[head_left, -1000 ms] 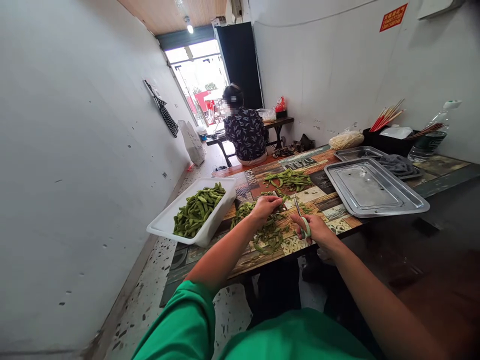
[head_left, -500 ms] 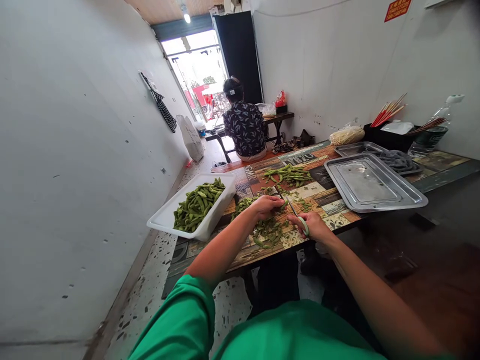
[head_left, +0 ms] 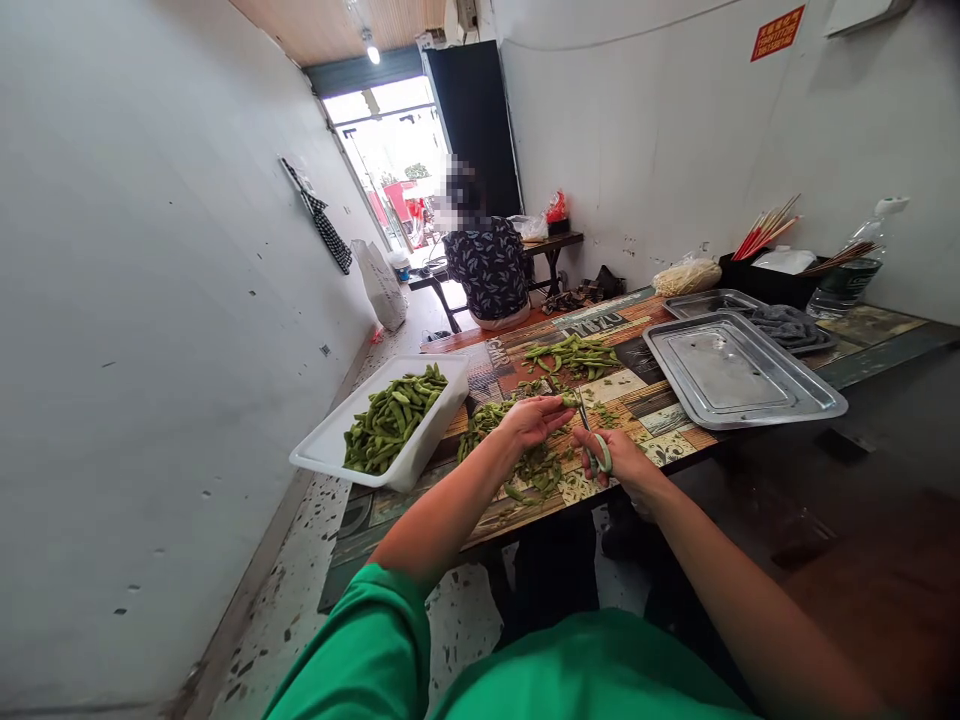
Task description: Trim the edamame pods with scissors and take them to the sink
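Observation:
Between the fingertips of my left hand (head_left: pixel 536 420) is a green soybean pod (head_left: pixel 570 400). My right hand (head_left: pixel 615 458) grips the pale-green handles of a pair of scissors (head_left: pixel 598 452), whose blades reach up to the pod's end. Below and beside both hands, trimmed bits and pods (head_left: pixel 536 472) lie scattered on the patterned table. Beyond them rests a heap of whole pods (head_left: pixel 576 355). To the left, a white plastic tub (head_left: pixel 420 455) holds many more green pods (head_left: pixel 394 415).
At the right lie metal trays (head_left: pixel 750 375), one with a dark grey cloth (head_left: pixel 784 325). Behind them are a black box of skewers (head_left: pixel 765 280), a bagged pale bundle (head_left: pixel 686 276) and a plastic bottle (head_left: pixel 855 265). Another person (head_left: pixel 486 265) sits beyond the table's far end.
The scissor blades, spread apart before, have come together at the pod's end. My left hand has turned more palm-up, with the pod lying flatter toward the blades.

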